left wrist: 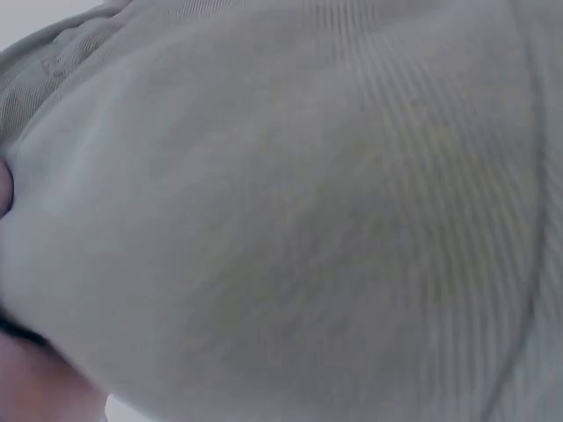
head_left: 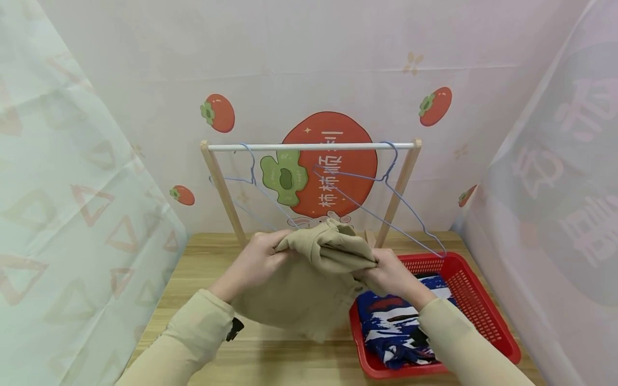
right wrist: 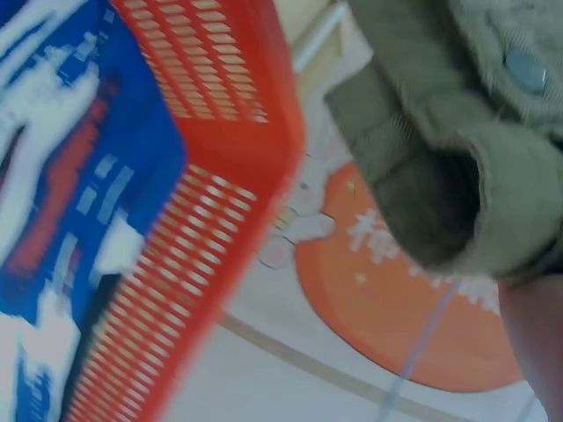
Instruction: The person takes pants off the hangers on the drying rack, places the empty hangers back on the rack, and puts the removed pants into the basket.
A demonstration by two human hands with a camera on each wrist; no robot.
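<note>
A khaki garment hangs from both hands above the table, bunched into folds along its top. My left hand grips it at the upper left, and my right hand pinches the folds at the upper right. Khaki cloth, partly ribbed, fills most of the left wrist view. In the right wrist view a folded band of the garment shows with a round metal button above it. Most of the fingertips are hidden in the cloth.
Behind the garment stands a wooden rack with a white bar. Two blue wire hangers hang there, the right hanger reaching over a red basket. Blue, white and red patterned clothing lies inside. Printed cloth walls enclose the wooden table.
</note>
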